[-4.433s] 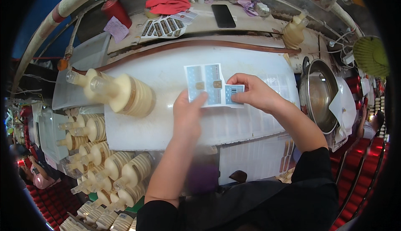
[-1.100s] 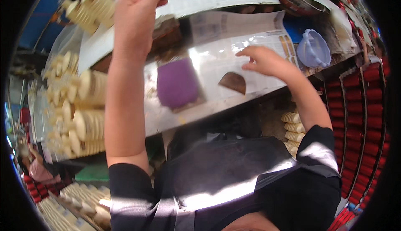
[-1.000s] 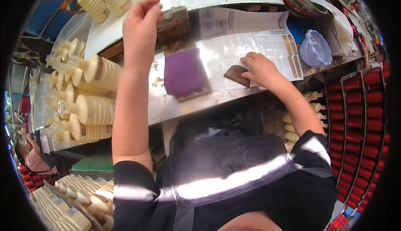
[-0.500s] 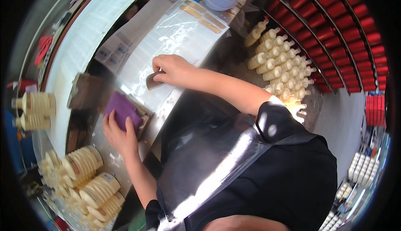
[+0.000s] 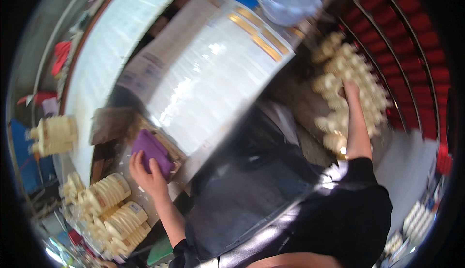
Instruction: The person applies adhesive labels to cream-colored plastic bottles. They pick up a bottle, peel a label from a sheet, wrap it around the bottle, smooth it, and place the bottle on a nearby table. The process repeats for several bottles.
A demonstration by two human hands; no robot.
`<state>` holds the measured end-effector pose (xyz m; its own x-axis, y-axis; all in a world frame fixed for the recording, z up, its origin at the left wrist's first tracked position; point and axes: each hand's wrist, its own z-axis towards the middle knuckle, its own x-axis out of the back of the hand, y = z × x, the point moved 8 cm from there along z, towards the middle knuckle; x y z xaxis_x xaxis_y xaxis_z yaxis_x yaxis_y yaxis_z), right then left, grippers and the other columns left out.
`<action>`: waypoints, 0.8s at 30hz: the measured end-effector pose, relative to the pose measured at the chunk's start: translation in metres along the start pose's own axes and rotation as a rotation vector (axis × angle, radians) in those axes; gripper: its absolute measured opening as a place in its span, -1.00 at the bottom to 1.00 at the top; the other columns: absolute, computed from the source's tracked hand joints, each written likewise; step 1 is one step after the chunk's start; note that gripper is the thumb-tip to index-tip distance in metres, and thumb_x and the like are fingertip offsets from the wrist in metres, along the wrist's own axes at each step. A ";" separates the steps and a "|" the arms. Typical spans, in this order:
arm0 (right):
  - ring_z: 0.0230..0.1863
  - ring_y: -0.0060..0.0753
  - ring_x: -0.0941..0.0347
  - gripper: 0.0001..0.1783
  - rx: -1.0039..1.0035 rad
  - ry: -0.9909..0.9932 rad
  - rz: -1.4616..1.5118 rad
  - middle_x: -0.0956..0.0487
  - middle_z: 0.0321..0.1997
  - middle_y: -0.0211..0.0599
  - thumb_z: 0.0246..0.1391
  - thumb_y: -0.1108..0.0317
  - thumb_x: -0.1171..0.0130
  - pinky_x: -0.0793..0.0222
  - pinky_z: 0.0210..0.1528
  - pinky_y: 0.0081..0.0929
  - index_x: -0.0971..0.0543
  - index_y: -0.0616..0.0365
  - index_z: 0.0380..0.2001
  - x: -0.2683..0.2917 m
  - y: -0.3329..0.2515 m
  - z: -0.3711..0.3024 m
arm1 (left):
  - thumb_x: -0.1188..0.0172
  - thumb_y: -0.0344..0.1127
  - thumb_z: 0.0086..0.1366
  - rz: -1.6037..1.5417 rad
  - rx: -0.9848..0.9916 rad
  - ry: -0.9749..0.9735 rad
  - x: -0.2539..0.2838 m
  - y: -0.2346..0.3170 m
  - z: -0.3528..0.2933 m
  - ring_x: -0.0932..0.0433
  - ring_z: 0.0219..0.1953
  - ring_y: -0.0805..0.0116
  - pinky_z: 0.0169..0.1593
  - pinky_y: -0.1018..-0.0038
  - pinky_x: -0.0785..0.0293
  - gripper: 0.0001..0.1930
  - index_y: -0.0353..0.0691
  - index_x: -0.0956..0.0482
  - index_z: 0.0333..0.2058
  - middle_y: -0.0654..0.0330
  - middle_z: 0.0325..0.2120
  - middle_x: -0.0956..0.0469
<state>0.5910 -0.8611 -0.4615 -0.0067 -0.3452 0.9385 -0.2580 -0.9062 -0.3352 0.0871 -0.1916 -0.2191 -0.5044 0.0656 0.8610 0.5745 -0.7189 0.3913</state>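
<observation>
Right hand point(image 5: 349, 89) moved off the clear plastic sheet point(image 5: 213, 84), now set among cream bobbins point(image 5: 345, 85); grasp cannot be told. Left hand point(image 5: 147, 173) rested, fingers spread, on purple pad point(image 5: 151, 150) at bench edge.

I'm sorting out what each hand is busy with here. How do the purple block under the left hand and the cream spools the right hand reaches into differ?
The purple block is one flat, dark-coloured piece lying on the bench; the cream spools are many pale, rounded pieces crowded together below the bench edge. The left hand rests on the block with its fingers laid over it; the right hand reaches down among the spools, and its grip is hidden. Each has a hand on it.
</observation>
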 end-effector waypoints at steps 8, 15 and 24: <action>-0.36 0.02 -0.67 -0.41 -0.139 -0.358 0.393 -0.64 -0.22 0.21 0.24 0.04 -0.22 -0.61 -0.26 -0.06 -0.43 0.33 0.09 -0.153 0.089 0.054 | -0.22 -0.29 0.23 0.050 0.091 0.063 0.005 0.012 -0.003 -0.39 0.20 -0.13 0.29 0.11 -0.29 -0.60 -0.24 -0.57 0.05 -0.07 0.16 -0.45; 0.00 0.21 -0.55 -0.53 0.050 -0.196 -0.044 -0.63 -0.09 0.19 0.24 0.18 -0.20 -0.42 0.09 0.05 -0.41 0.29 0.06 -0.106 0.033 0.037 | -0.24 -0.29 0.21 0.043 0.122 0.088 0.005 0.012 -0.004 -0.41 0.20 -0.08 0.28 0.14 -0.32 -0.61 -0.20 -0.58 0.02 -0.03 0.14 -0.47; -0.22 0.15 -0.63 -0.63 0.013 0.001 -0.189 -0.66 -0.23 0.10 0.14 0.12 -0.16 -0.52 -0.05 0.02 -0.58 0.23 -0.19 -0.097 0.009 0.000 | -0.26 -0.26 0.24 0.064 0.080 0.036 0.011 0.010 -0.002 -0.46 0.15 -0.06 0.22 0.17 -0.37 -0.61 -0.20 -0.58 0.04 0.00 0.12 -0.51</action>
<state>0.5893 -0.8358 -0.5558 0.0402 -0.1686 0.9849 -0.2420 -0.9580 -0.1541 0.0863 -0.1993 -0.2064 -0.4867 -0.0044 0.8736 0.6552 -0.6632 0.3617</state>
